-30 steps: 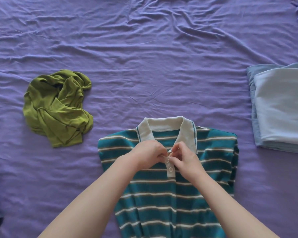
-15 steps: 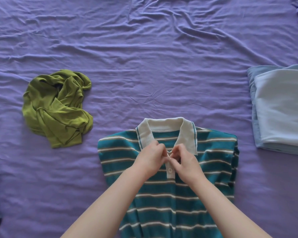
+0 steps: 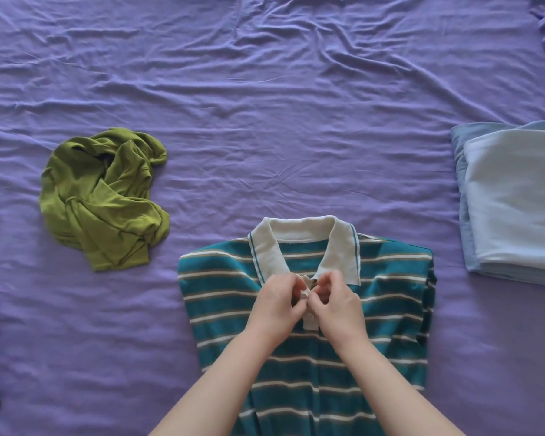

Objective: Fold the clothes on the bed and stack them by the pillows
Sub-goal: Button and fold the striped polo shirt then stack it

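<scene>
The teal polo shirt with white stripes (image 3: 309,325) lies flat on the purple-sheeted bed (image 3: 265,105), collar far, long axis running near to far (hem cut off below). Left hand (image 3: 276,305) and right hand (image 3: 337,305) meet mid-placket, fingertips pinching its white button (image 3: 304,296); the buttonhole is hidden.

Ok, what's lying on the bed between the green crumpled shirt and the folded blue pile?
Head view: the striped polo shirt, with both hands at its placket, and purple sheet.
</scene>
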{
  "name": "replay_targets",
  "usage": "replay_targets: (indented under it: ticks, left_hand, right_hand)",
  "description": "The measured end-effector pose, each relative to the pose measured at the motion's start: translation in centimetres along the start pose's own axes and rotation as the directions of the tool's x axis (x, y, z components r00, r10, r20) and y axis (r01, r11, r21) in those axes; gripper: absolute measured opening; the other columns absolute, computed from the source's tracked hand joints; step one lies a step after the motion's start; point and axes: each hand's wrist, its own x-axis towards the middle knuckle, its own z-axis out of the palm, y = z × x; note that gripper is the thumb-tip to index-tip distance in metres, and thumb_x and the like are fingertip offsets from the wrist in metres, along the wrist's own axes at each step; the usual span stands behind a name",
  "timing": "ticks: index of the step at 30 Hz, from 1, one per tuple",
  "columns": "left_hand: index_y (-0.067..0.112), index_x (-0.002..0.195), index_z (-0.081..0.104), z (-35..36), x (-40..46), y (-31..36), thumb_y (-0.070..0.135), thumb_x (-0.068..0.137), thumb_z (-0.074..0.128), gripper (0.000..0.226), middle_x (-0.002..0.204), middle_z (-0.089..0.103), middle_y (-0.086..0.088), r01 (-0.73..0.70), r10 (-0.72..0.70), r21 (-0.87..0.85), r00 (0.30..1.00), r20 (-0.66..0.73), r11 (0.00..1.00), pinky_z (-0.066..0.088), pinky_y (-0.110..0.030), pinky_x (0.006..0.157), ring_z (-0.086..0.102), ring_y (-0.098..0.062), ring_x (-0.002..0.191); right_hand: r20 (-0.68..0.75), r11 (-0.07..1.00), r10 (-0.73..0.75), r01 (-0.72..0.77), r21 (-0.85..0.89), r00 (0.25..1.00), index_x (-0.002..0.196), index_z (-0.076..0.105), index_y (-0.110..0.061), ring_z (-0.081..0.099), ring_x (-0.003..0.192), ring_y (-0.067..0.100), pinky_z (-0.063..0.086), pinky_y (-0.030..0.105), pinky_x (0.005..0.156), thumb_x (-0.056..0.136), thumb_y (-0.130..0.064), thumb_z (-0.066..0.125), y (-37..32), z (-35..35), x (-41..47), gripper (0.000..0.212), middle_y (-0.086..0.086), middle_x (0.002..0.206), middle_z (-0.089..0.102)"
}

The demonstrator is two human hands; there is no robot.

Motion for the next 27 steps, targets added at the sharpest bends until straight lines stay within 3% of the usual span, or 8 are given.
replay_targets:
  ticks: [8,11,13,15,18,22,24,27]
  left_hand:
    - [0.007,0.099,0.064,-0.3,-0.3,0.3,0.006,0.087,0.058,0.013,0.095,0.065,-0.005,-0.175,0.175,0.106,0.985,0.006,0.979,0.047,-0.031,0.083,0.056,-0.019,0.092]
    - [0.013,0.104,0.066,-0.8,0.1,0.3,0.010,0.086,0.062,0.019,0.099,0.066,-0.001,-0.194,0.197,0.263,0.980,0.015,0.945,0.050,-0.036,0.084,0.059,-0.019,0.096]
    - [0.015,0.093,0.071,-1.2,0.3,0.1,0.008,0.071,0.077,0.023,0.093,0.068,-0.002,-0.237,0.263,0.340,0.964,-0.030,0.910,0.054,-0.038,0.071,0.064,-0.023,0.089]
    - [0.021,0.094,0.072,-1.4,0.6,0.0,0.015,0.066,0.082,0.031,0.107,0.068,-0.002,-0.223,0.269,0.448,0.962,-0.040,0.866,0.052,-0.040,0.078,0.064,-0.027,0.100]
    - [0.034,0.140,0.038,-1.3,1.4,-0.6,0.042,0.095,0.047,0.047,0.156,0.023,-0.002,-0.188,0.121,0.555,0.980,0.156,0.810,0.016,-0.050,0.115,0.017,-0.032,0.144]
    - [0.038,0.146,-0.012,-0.5,2.1,-1.3,0.063,0.093,0.009,0.063,0.156,-0.024,0.000,-0.136,-0.025,0.648,0.972,0.233,0.749,-0.016,-0.057,0.111,-0.030,-0.027,0.140]
    - [0.037,0.144,-0.021,-0.3,1.9,-1.6,0.065,0.091,0.004,0.065,0.151,-0.034,-0.002,-0.088,-0.045,0.666,0.983,0.180,0.741,-0.020,-0.058,0.109,-0.038,-0.026,0.136]
    - [0.035,0.141,-0.026,0.0,1.0,-2.4,0.066,0.087,-0.003,0.067,0.149,-0.037,-0.004,-0.024,-0.035,0.673,0.997,0.075,0.740,-0.020,-0.059,0.109,-0.039,-0.026,0.135]
  right_hand:
    - [0.026,0.994,0.106,-0.107,0.039,0.994,0.092,0.048,-0.022,0.058,0.081,0.017,0.050,0.036,0.078,0.085,-0.023,0.063,0.3,-0.2,0.5,0.017,-0.004,0.086,0.061]
    - [-0.028,0.953,-0.115,0.102,-0.285,0.993,0.091,0.049,-0.024,0.053,0.083,0.015,0.042,0.032,0.078,0.084,-0.030,0.065,0.9,-0.8,0.4,0.018,-0.007,0.087,0.059]
    - [-0.094,0.858,-0.294,0.219,-0.464,0.951,0.088,0.056,-0.020,0.052,0.085,0.018,0.035,0.030,0.074,0.081,-0.023,0.067,1.7,-2.0,0.6,0.014,-0.004,0.089,0.059]
    - [-0.144,0.790,-0.408,0.270,-0.550,0.902,0.086,0.062,-0.016,0.058,0.093,0.025,0.040,0.037,0.077,0.073,-0.009,0.071,2.6,-3.6,1.2,0.018,0.002,0.094,0.062]
    - [-0.116,0.629,-0.473,0.243,-0.738,0.873,0.101,0.066,-0.013,0.053,0.118,0.034,0.038,0.054,0.097,0.067,-0.003,0.075,3.8,-5.9,3.5,0.036,0.011,0.116,0.063]
    - [0.047,0.430,-0.262,0.161,-0.888,0.964,0.144,0.028,-0.029,0.015,0.142,0.029,0.001,0.057,0.111,0.094,-0.020,0.044,5.6,-8.7,6.4,0.054,0.009,0.154,0.021]
    - [0.104,0.402,-0.268,0.209,-0.891,0.958,0.144,0.028,-0.031,0.030,0.133,0.029,0.014,0.053,0.110,0.092,-0.017,0.045,6.3,-9.8,7.1,0.056,0.012,0.147,0.032]
    - [0.141,0.373,-0.451,0.329,-0.868,0.881,0.118,0.063,-0.016,0.058,0.088,0.034,0.044,0.048,0.083,0.065,0.001,0.074,5.9,-11.2,7.8,0.056,0.015,0.099,0.062]
